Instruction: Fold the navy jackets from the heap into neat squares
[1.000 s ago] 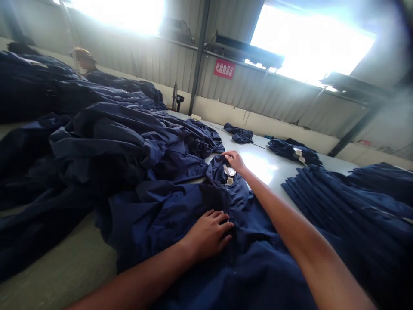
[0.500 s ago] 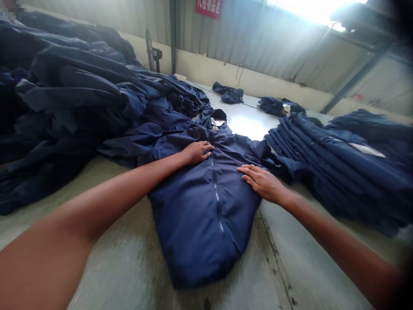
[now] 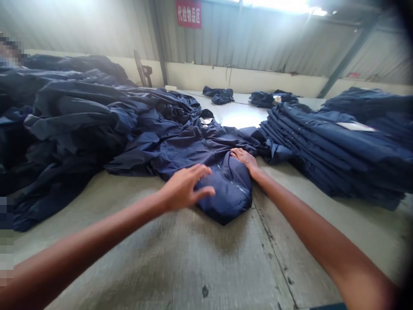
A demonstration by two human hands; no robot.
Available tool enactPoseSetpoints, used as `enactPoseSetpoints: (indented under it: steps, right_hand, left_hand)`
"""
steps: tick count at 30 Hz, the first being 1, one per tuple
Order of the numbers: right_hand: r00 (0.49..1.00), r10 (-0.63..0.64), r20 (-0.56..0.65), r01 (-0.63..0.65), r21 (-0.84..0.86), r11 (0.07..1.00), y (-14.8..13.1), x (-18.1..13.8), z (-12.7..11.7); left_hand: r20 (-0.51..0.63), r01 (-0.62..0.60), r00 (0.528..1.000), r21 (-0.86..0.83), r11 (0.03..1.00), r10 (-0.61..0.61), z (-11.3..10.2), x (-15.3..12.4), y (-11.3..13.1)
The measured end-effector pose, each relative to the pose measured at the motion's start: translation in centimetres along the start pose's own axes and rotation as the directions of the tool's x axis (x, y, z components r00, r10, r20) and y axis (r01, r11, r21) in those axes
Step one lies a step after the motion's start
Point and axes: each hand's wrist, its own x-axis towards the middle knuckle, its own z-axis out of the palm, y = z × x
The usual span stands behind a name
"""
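A dark navy zip-front jacket (image 3: 180, 150) lies on the table with its collar away from me. Its lower part is bunched and skewed to the right, and the zipper bends. My left hand (image 3: 185, 187) hovers over the jacket's near left side, thumb and fingers apart, holding nothing. At the jacket's right side, my right hand (image 3: 245, 160) has its fingers curled on the fabric, where a fold rises beside them. A white label (image 3: 206, 121) shows inside the collar.
A large heap of loose navy garments (image 3: 74, 116) fills the left side. To the right stands a stack of folded navy garments (image 3: 338, 150) with a white paper (image 3: 355, 126) on it. Small dark bundles (image 3: 222, 95) lie farther back. A seam (image 3: 274, 249) crosses the table (image 3: 145, 267).
The jacket's lower part has shifted away from me and crumpled. My left hand has lifted off the chest and come nearer with fingers spread. My right hand's fingers have curled, and the view has tilted up.
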Motion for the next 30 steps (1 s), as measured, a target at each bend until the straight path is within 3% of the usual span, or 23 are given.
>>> enactPoseSetpoints:
  steps: [2, 5, 10, 14, 19, 21, 24, 26, 30]
  right_hand:
    - [1.000, -0.003, 0.001, 0.003, 0.005, 1.000, 0.1, 0.1, -0.1]
    - [0.999, -0.037, -0.002, 0.037, -0.027, 0.999, 0.7, -1.4, -0.6]
    - [0.996, 0.006, -0.085, -0.023, -0.197, 0.980, 2.3, -5.2, -1.2]
    - [0.982, -0.002, -0.187, -0.009, -0.058, 0.998, 3.0, -6.3, -0.6]
    - [0.908, -0.161, -0.387, 0.238, 0.160, 0.958, 3.0, -6.8, -1.3]
    - [0.861, -0.202, -0.467, 0.323, 0.194, 0.926, 2.0, -8.0, -2.6]
    - [0.822, -0.324, -0.469, 0.484, 0.274, 0.831, -1.4, -10.6, -4.9]
    - [0.812, -0.392, -0.432, 0.558, 0.380, 0.738, -4.7, -12.7, -6.0]
    - [0.797, -0.566, -0.210, 0.582, 0.514, 0.630, -10.7, -16.1, -5.6]
  left_hand:
    - [0.077, -0.039, 0.997, 0.120, 0.992, 0.030, 1.1, -2.5, 1.6]
    - [0.155, -0.079, 0.986, 0.131, 0.988, 0.058, 2.1, -4.6, 1.2]
    - [0.131, -0.031, 0.991, 0.077, 0.997, 0.020, 1.9, -6.6, 0.6]
    - [0.045, 0.076, 0.996, 0.085, 0.993, -0.080, 3.1, -7.7, 3.1]
    - [-0.060, 0.037, 0.998, 0.107, 0.994, -0.030, 3.4, -7.5, 3.9]
    - [-0.132, 0.019, 0.991, 0.089, 0.996, -0.007, 2.8, -7.3, 3.5]
    - [-0.249, 0.055, 0.967, -0.007, 0.998, -0.055, 1.8, -6.9, 2.7]
    - [-0.288, 0.106, 0.949, -0.103, 0.989, -0.132, 1.5, -6.6, 2.3]
    - [-0.286, 0.173, 0.929, -0.224, 0.959, -0.235, 1.8, -6.0, 2.1]
